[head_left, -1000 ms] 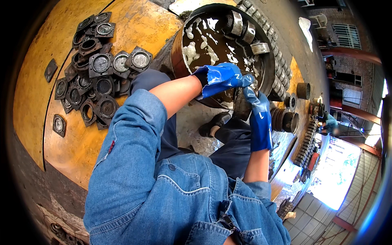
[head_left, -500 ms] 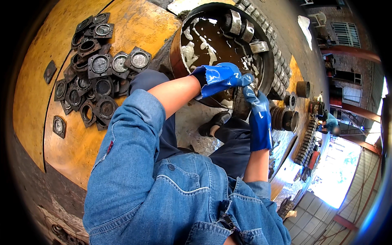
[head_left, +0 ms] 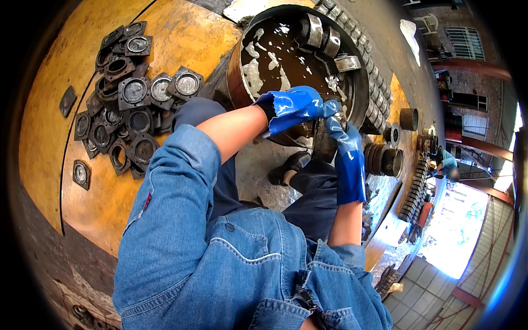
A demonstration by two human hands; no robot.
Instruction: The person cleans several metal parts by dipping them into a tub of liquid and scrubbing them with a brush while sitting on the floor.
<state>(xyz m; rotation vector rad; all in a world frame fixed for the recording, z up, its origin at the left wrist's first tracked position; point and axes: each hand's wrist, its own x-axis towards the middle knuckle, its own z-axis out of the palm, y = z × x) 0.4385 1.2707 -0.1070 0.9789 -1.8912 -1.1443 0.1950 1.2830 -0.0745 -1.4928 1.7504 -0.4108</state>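
My left hand (head_left: 300,104), in a shiny blue rubber glove, reaches over the near rim of a round metal drum (head_left: 236,74) of brown, foamy liquid. My right hand (head_left: 346,146), gloved the same way, meets it at the fingertips. Between and under the gloves is a dark, wet metal part (head_left: 325,144), held tilted at the drum's near edge. The right fingers are closed round its top and side. The left fingers are bent against its upper end; the gloves hide whether they pinch anything else. Inside the drum, several metal rings (head_left: 331,43) rest at the far right.
Square metal flanges (head_left: 135,91) with round centres lie heaped on yellow boards at left. Rows of metal rings (head_left: 377,104) line the drum's right side. More cylinders (head_left: 391,162) stand at right. My shoe (head_left: 297,162) is below the drum. Another person (head_left: 448,165) is far off at right.
Both gloved hands stay at the metal part, the left glove shifting only slightly. The foam and reflections on the liquid have changed shape.
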